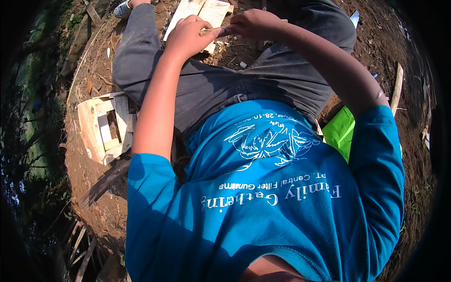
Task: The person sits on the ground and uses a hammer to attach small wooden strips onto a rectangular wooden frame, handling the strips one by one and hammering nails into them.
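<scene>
Beyond my lap, at the top of the head view, both hands meet with their fingertips almost together. My left hand (189, 38) is closed, its thumb stretched toward the right hand, pinching a thin tan strip (206, 32) that looks like wood. My right hand (256, 23) is closed too, its fingertips pressed together against the left thumb tip. Something small and dark shows at that pinch, too little to name. Below and behind the hands lie pale wooden boards (213, 13), joined side by side and partly hidden by my left hand.
A pale wooden frame (97, 134) with an opening rests on the soil to my left, near a dark weathered piece of wood (105, 183). At my right side lies a bright green bag or sheet (339, 130). A stick (398, 87) lies farther right. Greenery borders the left.
</scene>
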The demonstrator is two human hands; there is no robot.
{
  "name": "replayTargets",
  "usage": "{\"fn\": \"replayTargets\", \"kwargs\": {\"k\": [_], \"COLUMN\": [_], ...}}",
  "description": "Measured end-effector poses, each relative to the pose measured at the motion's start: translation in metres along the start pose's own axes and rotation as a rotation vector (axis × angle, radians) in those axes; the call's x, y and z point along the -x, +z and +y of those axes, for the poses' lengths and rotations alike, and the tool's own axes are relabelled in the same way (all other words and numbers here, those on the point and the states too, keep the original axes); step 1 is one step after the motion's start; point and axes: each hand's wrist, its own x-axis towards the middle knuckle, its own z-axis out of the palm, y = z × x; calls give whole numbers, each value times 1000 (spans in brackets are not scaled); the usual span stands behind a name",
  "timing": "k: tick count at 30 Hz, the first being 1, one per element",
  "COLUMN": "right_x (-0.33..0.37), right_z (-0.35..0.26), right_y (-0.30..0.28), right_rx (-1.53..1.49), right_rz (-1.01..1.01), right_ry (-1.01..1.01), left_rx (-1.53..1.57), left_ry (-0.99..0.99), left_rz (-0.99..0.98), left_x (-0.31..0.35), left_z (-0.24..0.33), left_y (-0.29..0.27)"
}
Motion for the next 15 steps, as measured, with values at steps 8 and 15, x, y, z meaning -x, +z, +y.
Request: {"fn": "replayTargets", "kwargs": {"k": [8, 15], "right_x": [9, 16], "right_z": [5, -5], "right_y": [39, 62], "right_rx": [39, -3], "right_rz": [-13, -227], "right_ry": [-38, 98], "left_rx": [233, 76], "left_ry": [-227, -216], "left_rz": [-628, -591], "left_x": [-17, 11], "left_z": [11, 9], "left_y": [4, 38]}}
